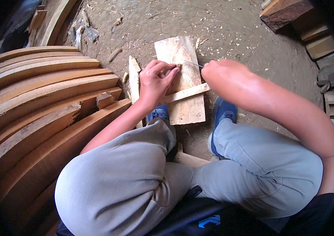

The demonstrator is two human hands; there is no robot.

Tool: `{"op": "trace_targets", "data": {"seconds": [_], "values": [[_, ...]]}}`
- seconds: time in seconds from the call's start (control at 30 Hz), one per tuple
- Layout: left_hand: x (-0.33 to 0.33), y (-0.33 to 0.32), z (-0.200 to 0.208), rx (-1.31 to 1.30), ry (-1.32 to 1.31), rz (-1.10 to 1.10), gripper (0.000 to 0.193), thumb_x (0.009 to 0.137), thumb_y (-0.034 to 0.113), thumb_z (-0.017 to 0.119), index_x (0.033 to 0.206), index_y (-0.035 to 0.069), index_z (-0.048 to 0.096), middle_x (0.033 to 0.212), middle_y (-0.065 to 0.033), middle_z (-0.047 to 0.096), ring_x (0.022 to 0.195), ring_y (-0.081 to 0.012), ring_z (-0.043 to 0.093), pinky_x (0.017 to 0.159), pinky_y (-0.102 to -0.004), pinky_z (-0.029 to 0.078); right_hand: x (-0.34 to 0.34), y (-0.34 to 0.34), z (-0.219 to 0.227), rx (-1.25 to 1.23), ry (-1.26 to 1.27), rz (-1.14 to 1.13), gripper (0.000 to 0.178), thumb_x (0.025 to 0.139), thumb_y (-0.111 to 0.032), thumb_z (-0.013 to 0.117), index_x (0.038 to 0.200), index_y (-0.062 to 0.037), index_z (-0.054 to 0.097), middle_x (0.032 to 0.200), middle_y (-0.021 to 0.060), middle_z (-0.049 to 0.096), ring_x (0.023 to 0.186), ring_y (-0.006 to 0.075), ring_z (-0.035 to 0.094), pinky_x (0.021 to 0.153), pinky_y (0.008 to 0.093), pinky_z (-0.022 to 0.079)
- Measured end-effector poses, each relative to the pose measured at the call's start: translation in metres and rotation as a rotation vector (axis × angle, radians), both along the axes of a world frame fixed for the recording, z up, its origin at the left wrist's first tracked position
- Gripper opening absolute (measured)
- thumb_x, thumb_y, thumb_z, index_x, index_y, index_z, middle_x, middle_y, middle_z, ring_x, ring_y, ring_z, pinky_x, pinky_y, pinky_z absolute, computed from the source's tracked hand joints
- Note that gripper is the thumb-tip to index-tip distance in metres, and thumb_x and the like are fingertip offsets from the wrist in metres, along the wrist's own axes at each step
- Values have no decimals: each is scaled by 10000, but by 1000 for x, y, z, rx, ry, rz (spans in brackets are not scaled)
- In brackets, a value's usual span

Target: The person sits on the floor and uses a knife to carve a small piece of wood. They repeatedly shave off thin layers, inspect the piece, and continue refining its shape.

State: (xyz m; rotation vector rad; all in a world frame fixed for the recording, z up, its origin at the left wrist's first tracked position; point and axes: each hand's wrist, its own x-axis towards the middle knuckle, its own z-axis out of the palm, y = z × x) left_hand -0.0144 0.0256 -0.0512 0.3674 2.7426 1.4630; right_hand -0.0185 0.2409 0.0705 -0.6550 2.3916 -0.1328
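A woodworking shop is what we're seeing, a rough one, and the timber is giving it away! Long sawn planks (49, 90) are filling the left side, lying close together in a row. Over on the right, thick beams (285, 12) and wood blocks (321, 47) are sitting in a stack. Pale wood chips (211, 48) are dotting the bare, earthen-looking floor (143, 23), and down in the middle the right hand (216, 69) is holding a thin metal tool (193, 63) over a flat board (186, 108).

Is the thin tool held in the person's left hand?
No, the thin tool extends from the closed right hand.
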Motion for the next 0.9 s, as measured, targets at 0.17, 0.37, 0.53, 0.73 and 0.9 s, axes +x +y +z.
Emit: {"op": "trace_targets", "data": {"seconds": [0.17,0.37,0.53,0.73,0.9], "values": [[0,0,2,7,-28,-15,141,819,124,818,943,68,783,819,-50,709,612,-83,594,545,-251,478,-2,-8,9,2,-95,18,142,820,20,588,907,48,697,925,244,707,912,384,712,771,443,587],[-4,-3,-11,38,-41,-27,121,813,75,808,929,52,783,849,-73,728,607,-80,626,529,-263,477,-1,-15,6,20,-100,23,177,757,45,683,928,42,729,954,232,725,943,353,729,758,417,608],[-6,-1,-6,47,-77,-46,72,823,53,792,890,31,776,805,-76,736,590,-80,628,516,-262,474,-3,-20,10,30,-134,-21,148,793,37,639,913,48,725,960,242,720,946,352,727,763,420,605],[-11,-1,-3,87,-208,-31,90,815,70,804,880,16,772,742,-91,735,584,-72,622,516,-264,474,0,-32,13,67,-146,21,230,760,20,693,987,15,730,992,222,723,976,334,722,804,413,597],[-13,5,2,125,-241,-25,105,810,82,814,854,0,766,744,-103,742,592,-75,629,533,-278,493,10,-37,-3,-12,-155,46,143,773,56,619,897,70,688,969,267,698,940,396,705,770,442,581]]}}
